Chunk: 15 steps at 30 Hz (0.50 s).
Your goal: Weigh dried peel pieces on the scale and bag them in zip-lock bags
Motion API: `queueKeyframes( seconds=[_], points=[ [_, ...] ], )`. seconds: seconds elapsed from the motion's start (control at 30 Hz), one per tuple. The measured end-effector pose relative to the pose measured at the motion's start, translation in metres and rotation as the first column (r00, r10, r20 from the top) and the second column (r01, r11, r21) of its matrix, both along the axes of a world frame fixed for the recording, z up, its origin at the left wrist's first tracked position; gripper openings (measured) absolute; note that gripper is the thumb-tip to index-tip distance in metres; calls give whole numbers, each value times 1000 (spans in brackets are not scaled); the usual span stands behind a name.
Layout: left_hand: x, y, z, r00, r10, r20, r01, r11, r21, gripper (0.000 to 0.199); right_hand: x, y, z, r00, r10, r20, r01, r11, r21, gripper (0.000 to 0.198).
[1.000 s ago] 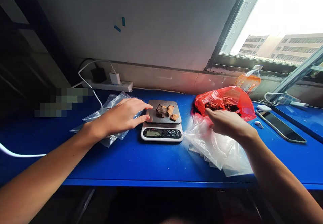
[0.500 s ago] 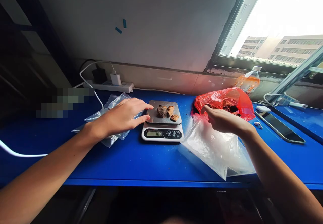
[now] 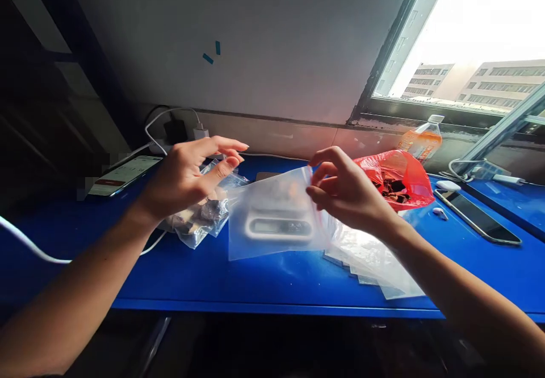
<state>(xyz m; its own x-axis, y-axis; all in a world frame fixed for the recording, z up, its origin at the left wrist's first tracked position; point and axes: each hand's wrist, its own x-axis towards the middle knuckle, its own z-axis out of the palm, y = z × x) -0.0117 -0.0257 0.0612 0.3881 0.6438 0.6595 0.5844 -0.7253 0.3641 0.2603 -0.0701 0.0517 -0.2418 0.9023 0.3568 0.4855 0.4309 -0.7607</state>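
On a blue worktop (image 3: pixel 264 278) by a window, our right hand (image 3: pixel 344 193) pinches a clear bag (image 3: pixel 272 219) upright, veiling the scale (image 3: pixel 279 227); our left hand (image 3: pixel 193 173), fingers spread, reaches its top edge.

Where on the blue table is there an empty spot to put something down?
The blue table is bare along its front edge, below the held clear bag, and at front left near the white cable. It is crowded around the scale, the filled bags, the stack of clear bags and the red bag.
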Motion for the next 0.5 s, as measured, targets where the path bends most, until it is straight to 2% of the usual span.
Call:
queueKeyframes(
  seconds=[0.07,0.13,0.2,0.27,0.37,0.5],
  points=[
    [1,-7,2,998,49,24,-50,997,50,22,-26,3,0,998,7,-70,-7,1000,-12,33],
    [5,-15,3,999,51,-19,-50,997,51,23,-48,8,2,993,26,-112,-26,1000,-3,31],
    [10,-22,1,996,-49,-68,44,996,-76,30,-64,14,3,987,53,-152,-49,998,25,31],
    [14,-25,-3,992,-112,-53,100,977,-189,35,-74,20,5,976,93,-196,-83,995,55,30],
    [16,-22,-9,993,-117,13,115,938,-326,36,-78,28,4,957,158,-242,-146,987,65,29],
    [17,-14,-17,995,-86,42,96,911,-400,38,-72,32,-3,943,185,-277,-186,982,20,33]
  ],
)
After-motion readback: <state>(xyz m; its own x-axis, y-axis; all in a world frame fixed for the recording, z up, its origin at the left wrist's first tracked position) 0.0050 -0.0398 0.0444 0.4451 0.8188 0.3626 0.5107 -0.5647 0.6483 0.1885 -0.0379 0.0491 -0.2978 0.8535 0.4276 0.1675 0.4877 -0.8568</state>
